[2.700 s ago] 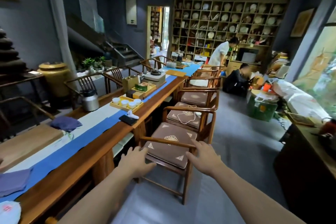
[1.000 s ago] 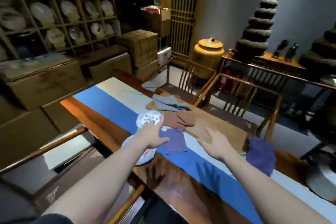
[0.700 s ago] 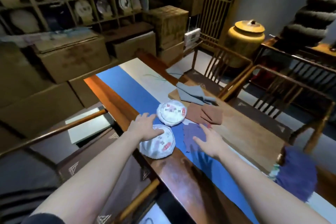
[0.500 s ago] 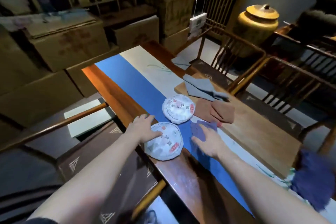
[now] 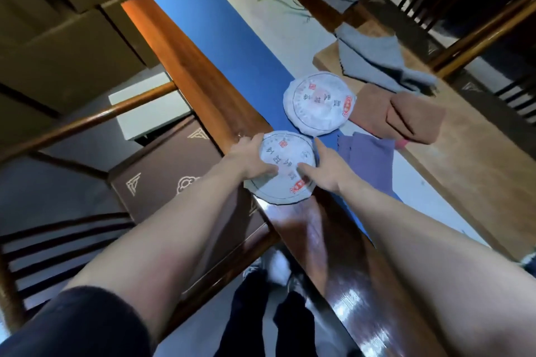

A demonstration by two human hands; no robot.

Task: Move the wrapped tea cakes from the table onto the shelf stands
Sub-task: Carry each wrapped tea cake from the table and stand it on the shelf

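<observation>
Both hands — left point(image 5: 249, 160), right point(image 5: 324, 169) — around the near tea cake point(image 5: 285, 166).

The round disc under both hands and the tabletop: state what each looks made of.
Near white round disc: thin white paper wrapper, matte, creased at the rim, printed red and dark; contents hidden. Reddish-brown tabletop: wood, apparently glossy-varnished, showing grain and bright reflections.

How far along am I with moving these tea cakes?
Nothing looks shelved yet. Both hands, left hand and right hand, grip the near tea cake at the wooden table edge. The far tea cake lies untouched on the blue runner. Both still need shelving.
</observation>
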